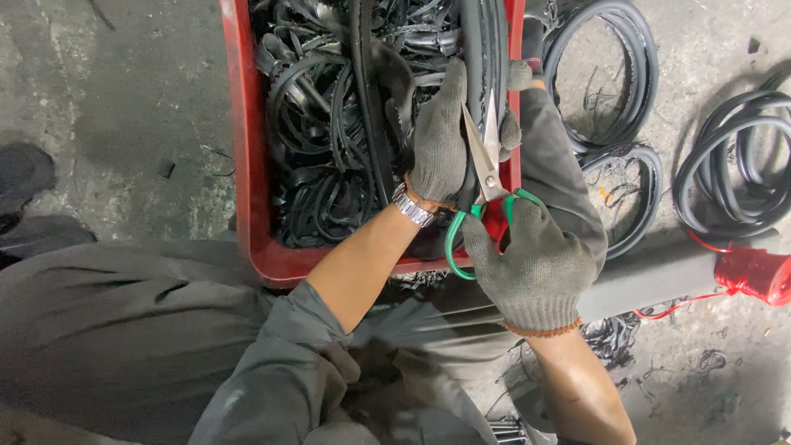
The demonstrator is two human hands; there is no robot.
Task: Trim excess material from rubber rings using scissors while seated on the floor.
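Right hand (534, 262), gloved, fingers curled through green-handled scissors (484, 185), blades parted over red crate (247, 165) right rim. Left hand (439, 136) fingers clamped on black rubber strip (484, 49) at same rim. Rubber loops (733, 161) on floor right of crate.
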